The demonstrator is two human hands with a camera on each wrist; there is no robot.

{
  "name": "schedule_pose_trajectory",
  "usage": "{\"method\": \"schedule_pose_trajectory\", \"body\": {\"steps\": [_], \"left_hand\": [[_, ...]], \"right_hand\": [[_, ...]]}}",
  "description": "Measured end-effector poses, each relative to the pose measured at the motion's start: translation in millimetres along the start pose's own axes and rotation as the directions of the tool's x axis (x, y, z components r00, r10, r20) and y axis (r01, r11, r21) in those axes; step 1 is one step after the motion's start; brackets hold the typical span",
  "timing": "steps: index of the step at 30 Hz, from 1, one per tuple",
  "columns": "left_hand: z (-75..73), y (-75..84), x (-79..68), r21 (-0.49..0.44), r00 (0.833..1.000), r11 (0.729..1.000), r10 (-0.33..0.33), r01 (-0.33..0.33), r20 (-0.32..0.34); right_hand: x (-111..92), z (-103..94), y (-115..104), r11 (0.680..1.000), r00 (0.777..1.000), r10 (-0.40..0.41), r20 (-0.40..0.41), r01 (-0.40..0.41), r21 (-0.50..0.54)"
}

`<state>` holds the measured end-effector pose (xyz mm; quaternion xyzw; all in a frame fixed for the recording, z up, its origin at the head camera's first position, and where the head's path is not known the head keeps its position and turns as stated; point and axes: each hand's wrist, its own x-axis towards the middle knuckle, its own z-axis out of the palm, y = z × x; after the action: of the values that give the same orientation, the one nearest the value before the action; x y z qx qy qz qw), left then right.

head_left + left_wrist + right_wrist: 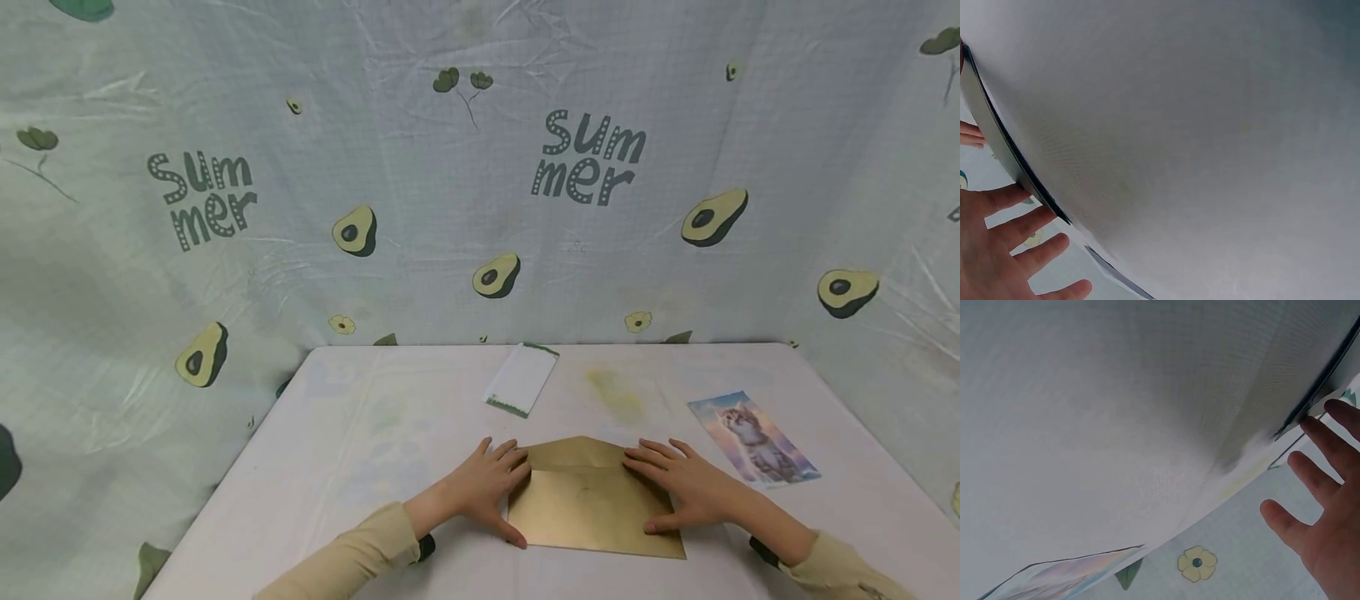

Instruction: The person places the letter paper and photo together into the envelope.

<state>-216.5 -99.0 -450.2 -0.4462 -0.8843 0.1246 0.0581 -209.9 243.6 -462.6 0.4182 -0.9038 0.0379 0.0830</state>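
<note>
A gold envelope (592,508) lies on the white table with its pointed flap (581,450) spread out on the far side. My left hand (489,487) touches its left edge, fingers spread and straight, thumb near the lower left corner. On the opposite edge rests my right hand (686,487), its fingers also spread and the thumb on the envelope's face. In the left wrist view the left hand (1010,244) meets the thin dark edge of the envelope with its fingertips. The right wrist view has the right hand (1335,494) with extended fingers at the other edge.
Beyond the envelope, a white slip with green borders (522,379) lies on the table (315,467). To the right is a kitten picture card (756,439). Behind the table hangs a cloth (420,167) printed with avocados and lettering.
</note>
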Motion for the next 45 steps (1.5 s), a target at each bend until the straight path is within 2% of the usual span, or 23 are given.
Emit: {"method": "schedule_pose_trajectory", "body": {"steps": [6, 12, 19, 22, 28, 39, 45], "left_hand": [[-1.4, 0.1, -0.8, -0.003, 1.000, 1.000, 0.001, -0.002, -0.007], [-3.5, 1.3, -0.4, -0.004, 1.000, 1.000, 0.006, -0.006, 0.003], [-5.1, 3.4, 0.8, 0.014, 0.999, 1.000, -0.018, 0.018, 0.032], [-5.4, 4.1, 0.8, 0.020, 0.999, 1.000, -0.023, 0.022, 0.037], [-4.9, 3.8, 0.6, 0.026, 0.999, 0.999, -0.023, 0.022, 0.030], [-6.1, 4.3, 1.1, 0.034, 0.999, 0.999, -0.027, 0.027, 0.017], [-6.7, 3.7, 1.5, 0.035, 0.999, 0.999, -0.028, 0.028, 0.023]], "right_hand": [[-5, -3.1, 1, 0.999, 0.995, 0.043, -0.086, -0.043, 0.002], [-15, -5.5, 4, 0.996, 0.979, 0.088, -0.185, -0.090, -0.002], [-26, -5.2, 18, 0.994, 0.955, 0.054, -0.293, -0.079, -0.074], [-32, -4.8, 25, 0.993, 0.950, 0.058, -0.308, -0.087, -0.081], [-42, -7.0, 35, 0.977, 0.938, 0.121, -0.325, -0.171, -0.130], [-59, -14.7, 52, 0.947, 0.913, 0.188, -0.361, -0.266, -0.180], [-68, -21.3, 56, 0.912, 0.905, 0.271, -0.328, -0.351, -0.214]]}}
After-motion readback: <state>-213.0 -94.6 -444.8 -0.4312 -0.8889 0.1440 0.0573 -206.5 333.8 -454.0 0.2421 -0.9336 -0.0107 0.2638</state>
